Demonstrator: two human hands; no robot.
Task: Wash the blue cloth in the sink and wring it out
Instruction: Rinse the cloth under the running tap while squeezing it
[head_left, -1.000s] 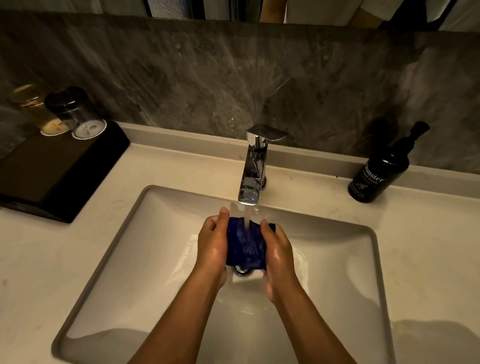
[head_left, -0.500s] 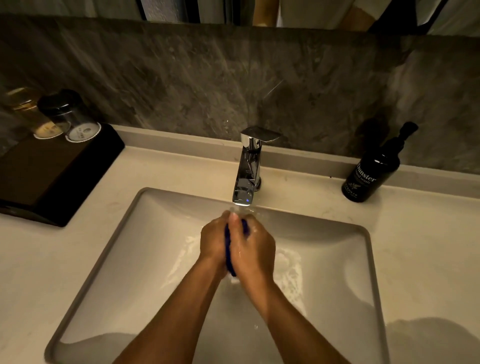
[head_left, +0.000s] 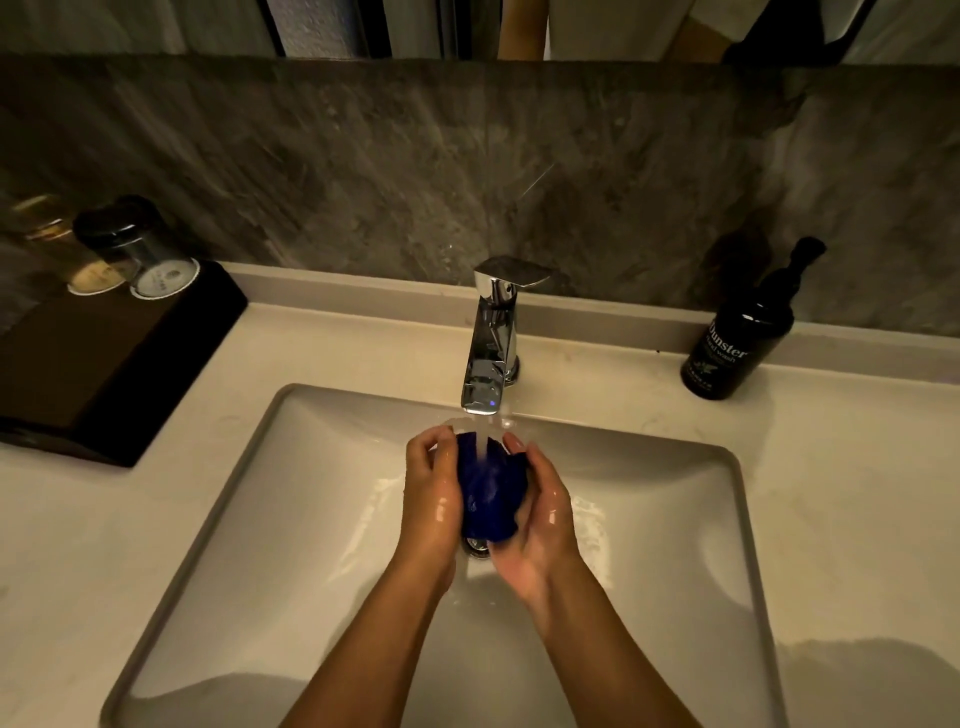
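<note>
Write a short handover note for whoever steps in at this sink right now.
Left hand and right hand: both wet, holding the bunched blue cloth between them, over the drain.
Tap: on, water landing on the cloth.
Sink: wet, not filled.
Soap bottle: on the counter at the right, untouched.
Done: cloth soaked, washing under way.
Left: finish rinsing, wring it out, probably shut the tap.

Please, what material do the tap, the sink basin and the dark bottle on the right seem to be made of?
The angular chrome tap looks like polished metal: it mirrors its surroundings. The rectangular white sink basin seems glazed ceramic, smooth with soft highlights, though the look leaves that open. The black pump bottle is glossy, dark glass or plastic; I cannot tell which.
</note>
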